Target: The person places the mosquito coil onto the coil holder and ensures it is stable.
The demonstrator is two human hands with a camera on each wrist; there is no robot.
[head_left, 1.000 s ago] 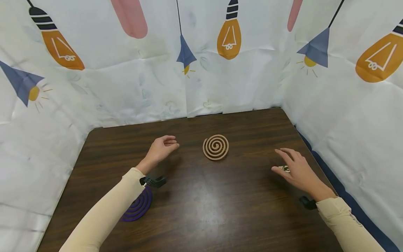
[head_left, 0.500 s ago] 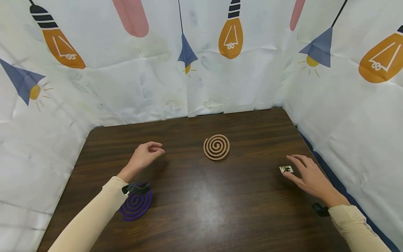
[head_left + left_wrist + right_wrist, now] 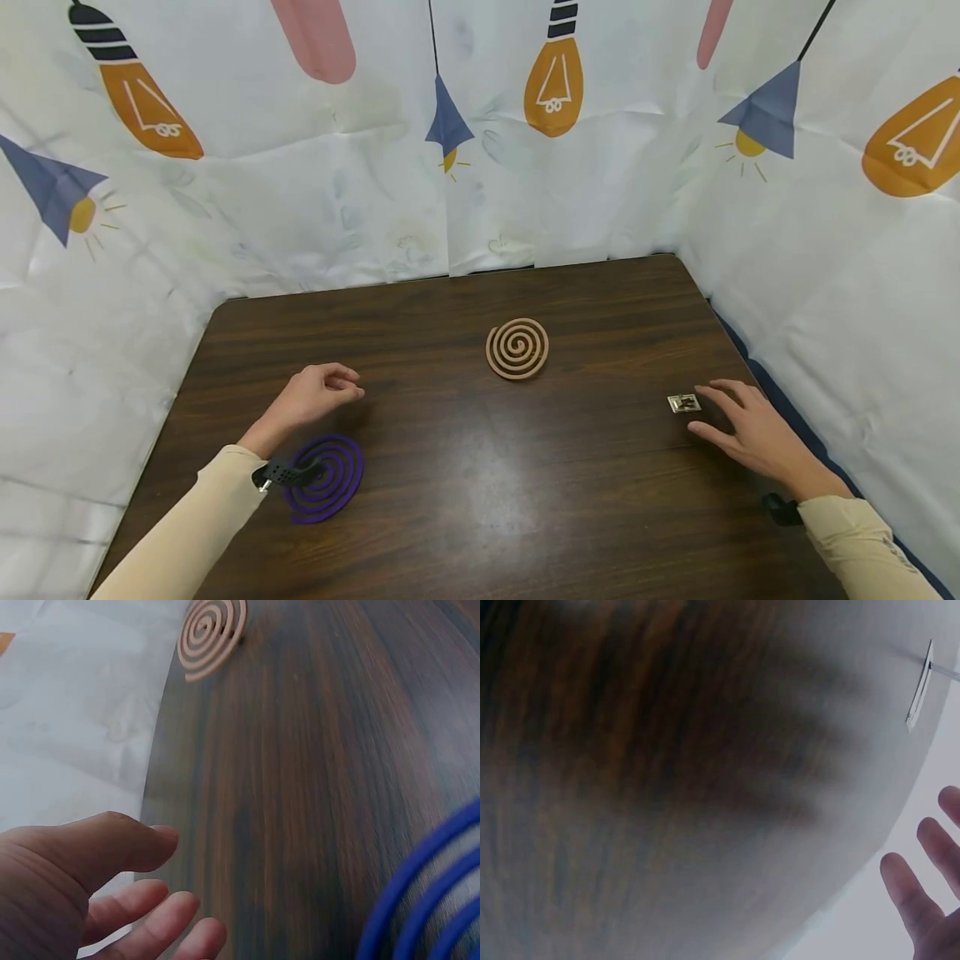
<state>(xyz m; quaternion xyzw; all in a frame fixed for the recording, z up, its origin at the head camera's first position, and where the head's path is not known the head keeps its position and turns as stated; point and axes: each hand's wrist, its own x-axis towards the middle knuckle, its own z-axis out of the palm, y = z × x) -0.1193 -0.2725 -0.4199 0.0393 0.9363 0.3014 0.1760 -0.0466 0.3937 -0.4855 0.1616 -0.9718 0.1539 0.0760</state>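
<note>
A tan mosquito coil [image 3: 517,346] lies flat near the table's far middle. A purple mosquito coil [image 3: 339,485] lies at the left, partly covered by the wrist strap; in the left wrist view its rings [image 3: 409,889] look blue. Just beyond that coil hovers my left hand [image 3: 313,393], fingers loosely bent and holding nothing. A small metal coil stand [image 3: 683,403], a flat plate with a raised prong, sits on the right side. Close to its right is my right hand [image 3: 753,425], fingers spread and apart from the stand, which shows edge-on [image 3: 919,690] in the right wrist view.
The dark wood table [image 3: 487,475] reaches back to a white curtain [image 3: 300,208] printed with lamps and bulbs. That curtain also hangs along the left and right sides. Dark blue fabric [image 3: 798,437] shows beside the right table edge.
My left hand has moved left and toward me, uncovering more of the purple coil. My right hand has drawn away to the right, leaving the metal stand in full view on the table.
</note>
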